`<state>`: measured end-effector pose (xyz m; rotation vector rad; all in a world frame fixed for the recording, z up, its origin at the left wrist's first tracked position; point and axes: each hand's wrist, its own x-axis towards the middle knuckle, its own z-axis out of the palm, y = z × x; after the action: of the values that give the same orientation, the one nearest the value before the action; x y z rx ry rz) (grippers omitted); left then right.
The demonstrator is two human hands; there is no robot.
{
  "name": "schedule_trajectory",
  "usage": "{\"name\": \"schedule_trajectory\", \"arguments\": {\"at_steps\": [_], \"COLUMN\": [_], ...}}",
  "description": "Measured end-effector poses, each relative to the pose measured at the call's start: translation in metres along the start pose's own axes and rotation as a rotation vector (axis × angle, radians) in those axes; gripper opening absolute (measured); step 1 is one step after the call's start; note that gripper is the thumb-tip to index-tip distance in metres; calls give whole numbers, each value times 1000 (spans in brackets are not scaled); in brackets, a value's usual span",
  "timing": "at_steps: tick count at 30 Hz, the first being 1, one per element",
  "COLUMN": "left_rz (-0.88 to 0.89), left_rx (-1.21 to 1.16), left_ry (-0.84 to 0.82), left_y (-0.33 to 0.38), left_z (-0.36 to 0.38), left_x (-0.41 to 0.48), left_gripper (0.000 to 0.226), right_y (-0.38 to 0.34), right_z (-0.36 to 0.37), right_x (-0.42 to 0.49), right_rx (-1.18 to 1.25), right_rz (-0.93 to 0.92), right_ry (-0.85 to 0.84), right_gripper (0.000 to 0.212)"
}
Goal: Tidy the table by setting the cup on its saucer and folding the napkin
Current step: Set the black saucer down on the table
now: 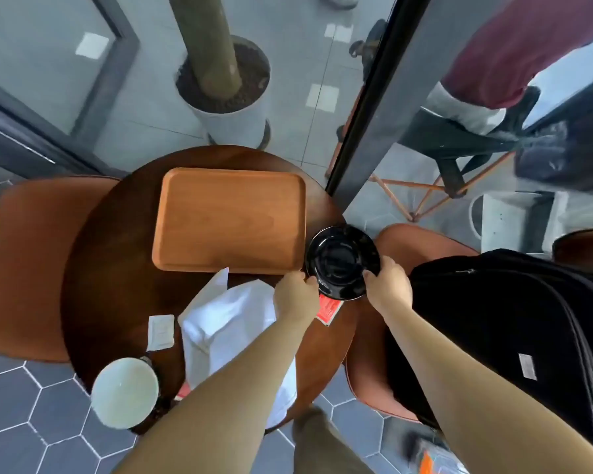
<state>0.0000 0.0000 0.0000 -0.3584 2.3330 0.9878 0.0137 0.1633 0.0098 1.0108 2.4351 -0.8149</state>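
Observation:
A black saucer (341, 261) sits at the right edge of the round wooden table (110, 254). My left hand (297, 292) grips its near-left rim and my right hand (387, 285) grips its near-right rim. A pale cup (125, 391) stands at the table's near-left edge, seen from above. A crumpled white napkin (220, 330) lies on the table under my left forearm. A red packet (329, 311) pokes out from under the saucer.
A wooden tray (230, 220) lies at the table's far side. A small white packet (160, 331) sits left of the napkin. Brown chairs stand left (24, 268) and right, the right one holding a black bag (510, 319). A planter (230, 107) stands beyond the table.

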Motion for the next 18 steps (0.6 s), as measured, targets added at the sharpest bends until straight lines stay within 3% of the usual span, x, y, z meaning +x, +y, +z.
{"name": "schedule_trajectory", "arguments": {"at_steps": [8, 13, 18], "left_rz": [-201, -204, -192], "left_rx": [-162, -246, -313], "left_ry": [123, 145, 126], "left_y": [4, 1, 0], "left_z": [15, 17, 4], "left_x": [7, 1, -5], "left_gripper": [26, 25, 24], "right_y": [12, 16, 10], "right_z": [4, 1, -7], "right_x": [15, 19, 8], "right_rx": [56, 158, 226], "right_rz": [6, 63, 4], "right_ry": [38, 61, 67], "right_gripper": [20, 19, 20]}}
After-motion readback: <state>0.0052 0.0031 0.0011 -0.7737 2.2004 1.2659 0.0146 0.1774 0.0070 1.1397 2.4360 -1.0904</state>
